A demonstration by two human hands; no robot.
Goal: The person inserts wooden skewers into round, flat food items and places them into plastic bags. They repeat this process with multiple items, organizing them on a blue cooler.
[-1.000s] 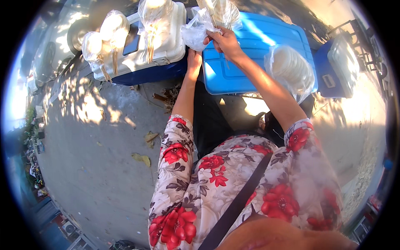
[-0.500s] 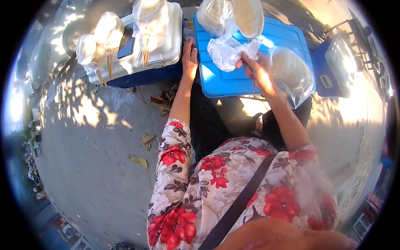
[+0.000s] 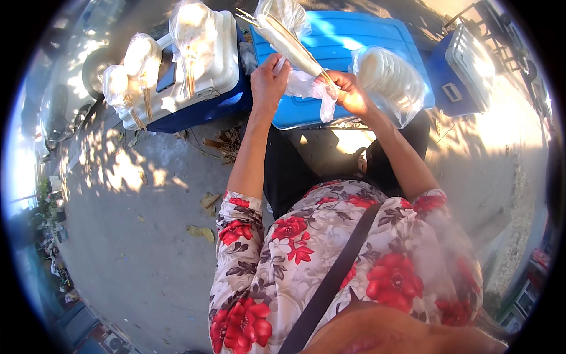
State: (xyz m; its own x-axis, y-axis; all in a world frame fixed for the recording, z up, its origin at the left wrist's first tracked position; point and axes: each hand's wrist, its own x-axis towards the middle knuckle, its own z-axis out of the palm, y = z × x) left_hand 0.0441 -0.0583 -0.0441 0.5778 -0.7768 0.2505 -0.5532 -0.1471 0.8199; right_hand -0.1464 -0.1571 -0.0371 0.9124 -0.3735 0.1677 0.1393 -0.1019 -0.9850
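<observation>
My right hand (image 3: 352,94) is closed around the thin sticks of a pale, flat, rounded piece (image 3: 288,46), which slants up to the left over the blue lid (image 3: 354,28). A crumpled clear plastic bag (image 3: 302,85) hangs around the sticks between my hands. My left hand (image 3: 269,82) is closed, its fingers pinching the bag's edge. Just right of my right hand, a clear bag of stacked pale discs (image 3: 390,76) lies on the lid. Behind the slanted piece sits another clear bag (image 3: 289,15), partly hidden.
To the left stands a white-lidded blue cooler (image 3: 224,53). It bears several bagged pale pieces on sticks (image 3: 193,29) and a dark phone (image 3: 167,76). Another blue cooler (image 3: 466,76) is at the right. A bundle of sticks (image 3: 224,144) and dry leaves (image 3: 201,232) lie on the ground.
My left hand has come up from the gap between the cooler and the blue lid to the plastic bag. The pale piece in my right hand has tilted over to the left.
</observation>
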